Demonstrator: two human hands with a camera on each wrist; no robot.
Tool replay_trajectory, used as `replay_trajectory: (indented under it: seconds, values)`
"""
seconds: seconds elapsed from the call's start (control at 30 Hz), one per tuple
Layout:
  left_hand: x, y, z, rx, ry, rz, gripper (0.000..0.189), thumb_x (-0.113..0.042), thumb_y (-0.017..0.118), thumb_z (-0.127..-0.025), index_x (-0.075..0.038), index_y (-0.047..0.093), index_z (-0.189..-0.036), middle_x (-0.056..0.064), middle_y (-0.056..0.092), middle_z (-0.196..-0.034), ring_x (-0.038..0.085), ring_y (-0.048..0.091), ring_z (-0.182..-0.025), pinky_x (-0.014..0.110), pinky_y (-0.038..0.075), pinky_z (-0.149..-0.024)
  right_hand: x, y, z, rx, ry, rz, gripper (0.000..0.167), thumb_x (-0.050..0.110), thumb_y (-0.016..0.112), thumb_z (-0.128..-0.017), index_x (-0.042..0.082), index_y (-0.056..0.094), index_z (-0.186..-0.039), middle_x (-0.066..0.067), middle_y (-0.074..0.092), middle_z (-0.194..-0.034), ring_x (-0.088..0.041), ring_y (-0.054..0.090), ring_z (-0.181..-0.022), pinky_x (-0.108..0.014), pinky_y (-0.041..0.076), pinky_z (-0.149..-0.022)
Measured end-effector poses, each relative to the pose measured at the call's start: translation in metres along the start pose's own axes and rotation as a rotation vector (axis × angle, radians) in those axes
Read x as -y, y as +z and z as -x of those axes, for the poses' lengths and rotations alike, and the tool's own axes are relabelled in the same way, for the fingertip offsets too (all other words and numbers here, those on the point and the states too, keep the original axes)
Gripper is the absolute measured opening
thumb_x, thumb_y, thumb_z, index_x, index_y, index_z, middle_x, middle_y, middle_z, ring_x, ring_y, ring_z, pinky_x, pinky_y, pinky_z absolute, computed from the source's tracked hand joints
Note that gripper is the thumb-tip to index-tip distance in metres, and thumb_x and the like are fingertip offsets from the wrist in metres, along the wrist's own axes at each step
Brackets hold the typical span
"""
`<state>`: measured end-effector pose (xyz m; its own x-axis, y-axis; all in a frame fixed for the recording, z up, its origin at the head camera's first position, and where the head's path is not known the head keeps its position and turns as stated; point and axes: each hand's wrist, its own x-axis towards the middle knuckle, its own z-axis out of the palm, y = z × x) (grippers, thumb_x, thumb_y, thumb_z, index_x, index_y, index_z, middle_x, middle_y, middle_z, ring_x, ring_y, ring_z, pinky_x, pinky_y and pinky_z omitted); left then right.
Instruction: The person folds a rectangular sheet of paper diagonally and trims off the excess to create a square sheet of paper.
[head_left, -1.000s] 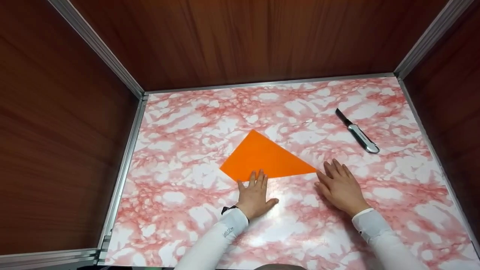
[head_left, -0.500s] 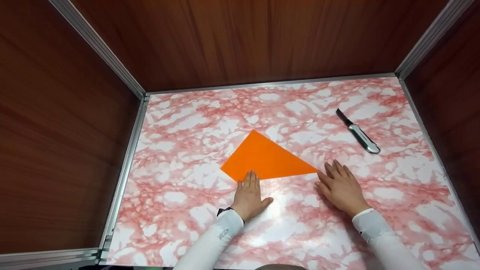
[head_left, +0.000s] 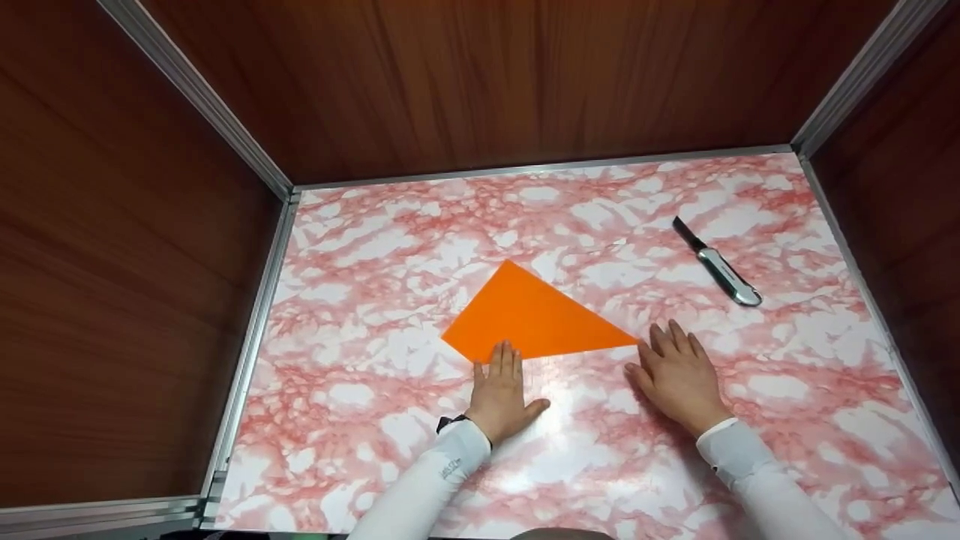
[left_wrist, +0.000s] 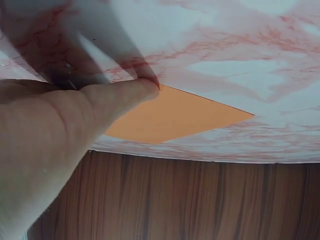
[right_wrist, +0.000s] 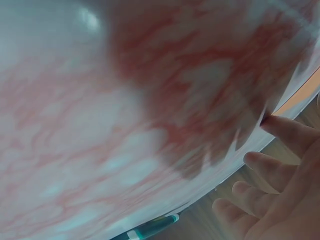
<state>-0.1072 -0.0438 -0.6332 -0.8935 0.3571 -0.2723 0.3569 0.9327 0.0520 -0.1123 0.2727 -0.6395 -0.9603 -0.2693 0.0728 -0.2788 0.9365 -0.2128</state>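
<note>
An orange sheet of paper (head_left: 525, 311), folded into a four-sided kite shape, lies flat on the table. My left hand (head_left: 501, 397) rests with straight fingers on its near edge, toward the left, thumb spread out to the right. In the left wrist view, fingertips sit right at the edge of the orange paper (left_wrist: 165, 115). My right hand (head_left: 681, 375) lies at the paper's pointed right corner, its index fingertip at the tip and the other fingers extended. From the right wrist, the index finger (right_wrist: 290, 132) shows beside a strip of orange paper (right_wrist: 300, 92).
A utility knife (head_left: 726, 276) with its dark blade out lies to the right, beyond my right hand. The table (head_left: 360, 450) has a red and white marbled top. Brown wood-grain panels (head_left: 480, 82) with metal frames close off the back and both sides.
My left hand has slid slightly left along the near edge, its fingers drawn closer together. The right hand has shifted only a little, and the paper has stayed almost in place.
</note>
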Motion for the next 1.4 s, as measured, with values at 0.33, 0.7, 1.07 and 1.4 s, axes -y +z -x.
replay_trajectory:
  seconds: [0.33, 0.7, 1.07, 1.4]
  values:
    - [-0.002, -0.007, -0.002, 0.025, 0.024, 0.04, 0.088, -0.073, 0.04, -0.098, -0.018, 0.023, -0.165, 0.025, 0.013, -0.167, 0.039, 0.012, -0.155, 0.068, 0.023, -0.115, 0.014, 0.001, 0.0, 0.063, 0.077, 0.033, 0.066, 0.046, 0.055, -0.103, -0.007, 0.055, -0.142, -0.029, 0.042, -0.154, -0.05, 0.022, -0.148, -0.065, 0.015, -0.118]
    - [-0.001, -0.004, -0.002, 0.026, 0.027, 0.027, 0.09, -0.074, 0.041, -0.097, -0.018, 0.023, -0.165, 0.025, 0.012, -0.167, 0.04, 0.012, -0.155, 0.068, 0.025, -0.114, 0.038, -0.003, -0.013, 0.17, 0.156, 0.138, 0.083, 0.054, 0.049, -0.102, -0.021, 0.049, -0.138, -0.036, 0.036, -0.154, -0.052, 0.021, -0.147, -0.066, 0.014, -0.118]
    - [0.0, -0.005, -0.005, 0.034, 0.048, 0.02, 0.091, -0.074, 0.042, -0.097, -0.017, 0.023, -0.165, 0.026, 0.013, -0.167, 0.041, 0.012, -0.154, 0.069, 0.024, -0.114, 0.034, -0.011, -0.024, 0.069, 0.198, 0.027, 0.072, 0.049, 0.05, -0.103, -0.015, 0.054, -0.135, -0.035, 0.049, -0.143, -0.055, 0.032, -0.138, -0.067, 0.021, -0.114]
    - [0.01, -0.008, -0.012, 0.086, 0.114, 0.033, 0.086, -0.071, 0.032, -0.101, -0.015, 0.021, -0.165, 0.018, 0.005, -0.17, 0.038, 0.005, -0.156, 0.073, 0.018, -0.113, 0.029, -0.005, -0.029, 0.132, 0.132, -0.065, 0.07, 0.047, 0.051, -0.105, -0.005, 0.044, -0.151, -0.033, 0.04, -0.151, -0.057, 0.024, -0.143, -0.067, 0.014, -0.117]
